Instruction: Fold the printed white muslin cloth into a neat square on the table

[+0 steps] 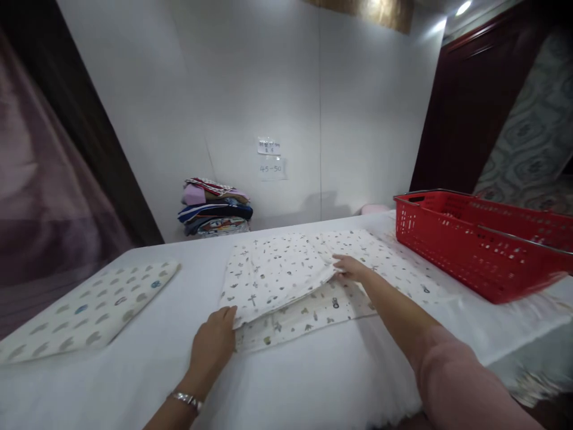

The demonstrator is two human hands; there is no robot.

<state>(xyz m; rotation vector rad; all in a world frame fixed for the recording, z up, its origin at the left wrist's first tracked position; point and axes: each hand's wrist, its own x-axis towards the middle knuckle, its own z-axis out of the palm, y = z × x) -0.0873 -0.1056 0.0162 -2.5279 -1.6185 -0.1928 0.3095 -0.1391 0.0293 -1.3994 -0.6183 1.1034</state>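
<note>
A white cloth with small printed figures (282, 263) lies spread across the white-covered table, with one layer folded over another. My left hand (215, 337) grips the near left corner of its upper layer, the fingers closed on the edge. Further right, my right hand (351, 269) pinches the same layer's edge and lifts it a little, so the patterned layer (308, 313) underneath shows. The cloth's right part (385, 257) lies flat beyond my right forearm. Both sets of fingertips are partly hidden by the fabric.
A folded cream cloth with grey prints (98, 304) lies on the table's left. At the right stands a red plastic basket (470, 251) with metal handles. Folded clothes (217, 209) are piled by the wall at the back. Paper labels (272, 169) hang on the wall.
</note>
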